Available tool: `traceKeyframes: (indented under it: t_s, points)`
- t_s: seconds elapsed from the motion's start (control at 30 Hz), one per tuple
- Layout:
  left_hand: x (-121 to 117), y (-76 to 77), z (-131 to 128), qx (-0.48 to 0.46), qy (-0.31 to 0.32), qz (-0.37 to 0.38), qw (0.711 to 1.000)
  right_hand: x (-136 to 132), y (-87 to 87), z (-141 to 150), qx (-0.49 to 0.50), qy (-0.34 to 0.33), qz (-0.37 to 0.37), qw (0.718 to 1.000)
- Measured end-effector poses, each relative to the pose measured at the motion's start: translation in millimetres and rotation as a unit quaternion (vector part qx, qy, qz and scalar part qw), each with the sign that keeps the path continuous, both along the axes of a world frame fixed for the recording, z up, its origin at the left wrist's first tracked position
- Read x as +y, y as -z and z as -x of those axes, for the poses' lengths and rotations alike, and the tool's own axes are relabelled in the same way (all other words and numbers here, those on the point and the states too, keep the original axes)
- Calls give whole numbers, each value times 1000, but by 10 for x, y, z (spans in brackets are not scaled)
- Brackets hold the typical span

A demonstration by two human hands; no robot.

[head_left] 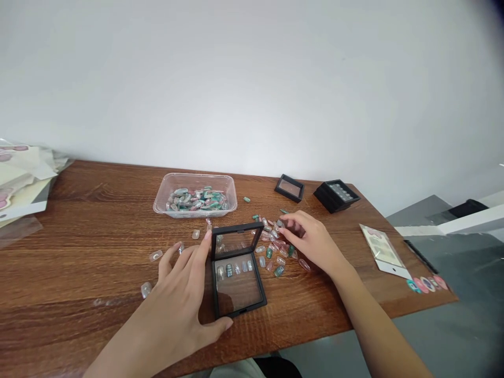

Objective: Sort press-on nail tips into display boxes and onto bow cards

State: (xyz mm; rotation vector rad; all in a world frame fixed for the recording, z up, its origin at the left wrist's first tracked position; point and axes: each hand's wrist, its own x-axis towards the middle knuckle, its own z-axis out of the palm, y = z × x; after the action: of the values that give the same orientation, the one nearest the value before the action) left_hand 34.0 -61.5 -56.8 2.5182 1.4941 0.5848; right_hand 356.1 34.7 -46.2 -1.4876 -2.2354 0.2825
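A black display case [238, 273] lies open on the wooden table [86, 220], lid tilted up, with a row of press-on nails [235, 269] inside. My left hand [185, 294] rests flat beside it, fingers spread, index finger touching the lid's left edge and thumb at the case's front corner. My right hand [309, 239] reaches into a scatter of loose nails [275, 249] to the right of the case, fingertips pinched together on one small nail.
A clear plastic tub [196, 195] of nails stands behind the case. Two more black cases [290, 187] [336, 195] sit at the back right. A packaged nail card [384, 251] and stickers [427, 284] lie near the right edge. Papers and plastic sleeves [23, 178] lie at the far left.
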Motion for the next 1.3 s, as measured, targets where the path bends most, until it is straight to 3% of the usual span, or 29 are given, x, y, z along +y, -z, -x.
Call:
traceKeyframes:
  t_s: [0.53, 0.73, 0.87, 1.0, 1.3]
  points:
    - [-3, 3, 7, 2, -2, 6, 1000, 48, 28, -9, 6, -32, -16, 999]
    - [-14, -3, 7, 3, -1, 16, 1000, 11, -29, 24, 79, 26, -26, 996]
    - [-18, 3, 11, -1, -3, 20, 1000, -40, -72, 44, 143, 73, 11, 987]
    - [-5, 13, 11, -1, 0, 22, 1000, -68, -113, 60, 170, 63, 66, 981]
    - [4, 20, 7, 19, 3, 14, 1000, -36, -102, 15, 81, -7, 108, 991]
